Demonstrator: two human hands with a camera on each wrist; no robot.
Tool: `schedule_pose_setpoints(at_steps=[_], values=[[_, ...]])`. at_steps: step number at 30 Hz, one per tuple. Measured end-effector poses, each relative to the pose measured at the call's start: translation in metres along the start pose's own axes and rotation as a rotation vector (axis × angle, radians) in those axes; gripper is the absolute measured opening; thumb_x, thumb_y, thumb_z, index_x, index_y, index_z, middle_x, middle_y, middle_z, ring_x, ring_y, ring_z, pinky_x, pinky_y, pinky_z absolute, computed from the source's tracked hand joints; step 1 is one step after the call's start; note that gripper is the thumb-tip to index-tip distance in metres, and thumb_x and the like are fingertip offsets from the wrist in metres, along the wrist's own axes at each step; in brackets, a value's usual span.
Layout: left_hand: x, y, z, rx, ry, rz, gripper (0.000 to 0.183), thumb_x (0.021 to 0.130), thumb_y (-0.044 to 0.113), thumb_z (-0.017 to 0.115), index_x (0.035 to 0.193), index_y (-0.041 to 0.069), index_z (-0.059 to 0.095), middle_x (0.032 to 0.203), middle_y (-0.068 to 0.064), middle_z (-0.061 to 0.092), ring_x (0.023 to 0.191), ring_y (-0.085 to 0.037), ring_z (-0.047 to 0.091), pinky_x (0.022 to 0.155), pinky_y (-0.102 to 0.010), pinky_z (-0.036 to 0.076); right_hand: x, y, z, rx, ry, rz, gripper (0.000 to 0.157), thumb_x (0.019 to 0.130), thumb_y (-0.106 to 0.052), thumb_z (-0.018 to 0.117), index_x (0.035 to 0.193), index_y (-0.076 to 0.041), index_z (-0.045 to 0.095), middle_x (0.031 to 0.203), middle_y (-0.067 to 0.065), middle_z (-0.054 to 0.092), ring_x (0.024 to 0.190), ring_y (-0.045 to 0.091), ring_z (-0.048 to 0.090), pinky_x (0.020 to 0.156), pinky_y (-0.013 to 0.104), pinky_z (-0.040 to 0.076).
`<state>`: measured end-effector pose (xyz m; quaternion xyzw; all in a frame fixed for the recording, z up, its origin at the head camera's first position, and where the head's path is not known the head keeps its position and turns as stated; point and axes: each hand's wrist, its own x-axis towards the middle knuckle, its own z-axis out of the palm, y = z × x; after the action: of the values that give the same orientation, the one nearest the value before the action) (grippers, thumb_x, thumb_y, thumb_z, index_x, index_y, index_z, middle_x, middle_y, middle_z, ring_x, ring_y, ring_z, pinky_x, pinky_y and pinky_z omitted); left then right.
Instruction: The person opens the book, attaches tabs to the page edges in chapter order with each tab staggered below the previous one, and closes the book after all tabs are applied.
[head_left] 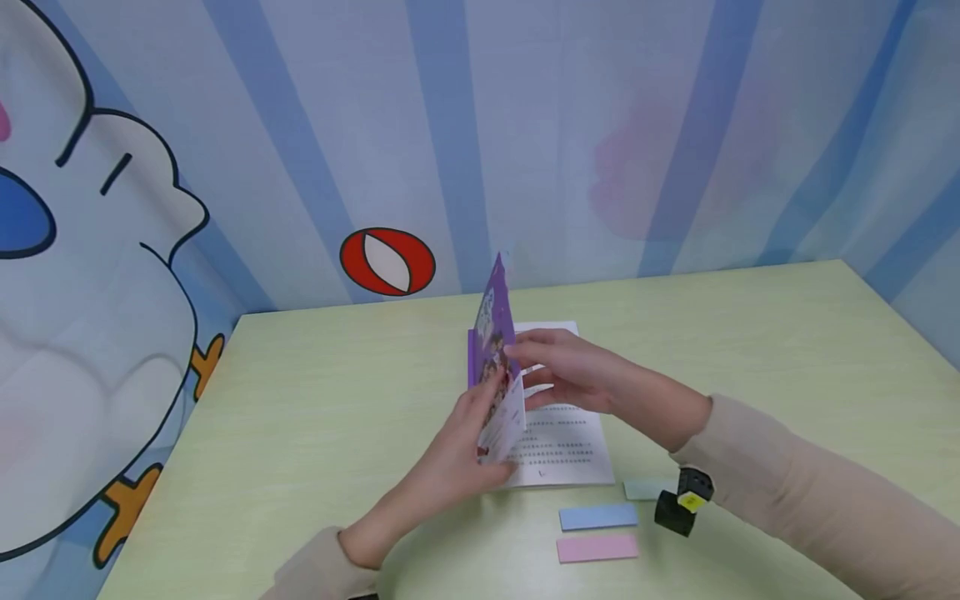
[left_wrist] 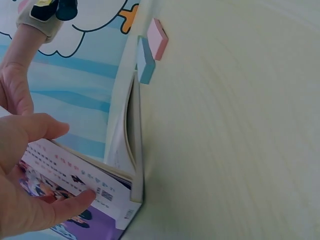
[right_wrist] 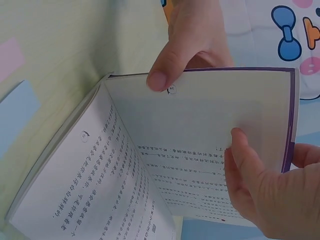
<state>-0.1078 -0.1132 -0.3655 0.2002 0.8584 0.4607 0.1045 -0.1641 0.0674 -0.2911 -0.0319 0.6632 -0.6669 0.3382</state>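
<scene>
A book with a purple illustrated cover (head_left: 491,333) stands open on the table, its left part raised nearly upright. The printed right-hand page (head_left: 558,458) lies flat. My left hand (head_left: 457,450) holds the raised part by its near edge; in the right wrist view the left thumb (right_wrist: 162,75) lies over the page, and in the left wrist view its fingers (left_wrist: 75,205) rest on the cover. My right hand (head_left: 573,367) pinches the raised part's outer edge, thumb (right_wrist: 242,147) on the inner page and fingers (right_wrist: 305,156) behind the cover.
Blue (head_left: 597,517), pink (head_left: 597,548) and pale green (head_left: 647,489) strip-shaped pads lie on the table near the book's lower right. A black wrist device (head_left: 678,504) hangs by the right sleeve. A printed curtain (head_left: 525,125) stands behind the table.
</scene>
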Motion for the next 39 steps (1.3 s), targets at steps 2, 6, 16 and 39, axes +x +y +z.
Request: schedule_pose_setpoints(at_steps=[2, 6, 16, 39], values=[[0.001, -0.003, 0.001, 0.018, -0.008, 0.005, 0.105, 0.075, 0.01, 0.074, 0.148, 0.038, 0.003, 0.151, -0.007, 0.015, 0.132, -0.026, 0.027, 0.096, -0.047, 0.04, -0.001, 0.001, -0.001, 0.002, 0.009, -0.001, 0.053, 0.098, -0.018, 0.045, 0.143, 0.002, 0.026, 0.124, 0.021, 0.047, 0.096, 0.024, 0.053, 0.076, 0.031, 0.054], [0.002, -0.007, 0.004, 0.059, -0.019, 0.02, 0.105, 0.074, 0.012, 0.075, 0.148, 0.038, 0.005, 0.151, -0.008, 0.017, 0.133, -0.026, 0.027, 0.102, -0.051, 0.031, -0.003, 0.004, -0.006, 0.017, 0.025, -0.007, 0.053, 0.096, -0.014, 0.046, 0.143, 0.002, 0.027, 0.127, 0.023, 0.046, 0.097, 0.025, 0.054, 0.078, 0.032, 0.053], [0.004, -0.012, 0.008, 0.234, -0.055, 0.071, 0.102, 0.072, 0.016, 0.079, 0.151, 0.024, 0.014, 0.152, -0.013, 0.018, 0.135, -0.033, 0.025, 0.103, -0.047, 0.032, -0.01, 0.014, -0.019, 0.078, 0.085, 0.007, 0.054, 0.091, -0.005, 0.044, 0.141, 0.004, 0.025, 0.128, 0.023, 0.043, 0.098, 0.025, 0.051, 0.08, 0.032, 0.051], [0.005, -0.024, 0.014, 0.566, -0.097, 0.178, 0.079, 0.077, 0.035, 0.076, 0.143, 0.016, 0.037, 0.146, -0.017, 0.031, 0.131, -0.034, 0.033, 0.103, -0.045, 0.034, -0.015, 0.058, -0.061, 0.178, 0.142, 0.018, 0.06, 0.09, 0.002, 0.046, 0.143, 0.007, 0.019, 0.108, 0.015, 0.059, 0.091, 0.02, 0.06, 0.083, 0.037, 0.051]])
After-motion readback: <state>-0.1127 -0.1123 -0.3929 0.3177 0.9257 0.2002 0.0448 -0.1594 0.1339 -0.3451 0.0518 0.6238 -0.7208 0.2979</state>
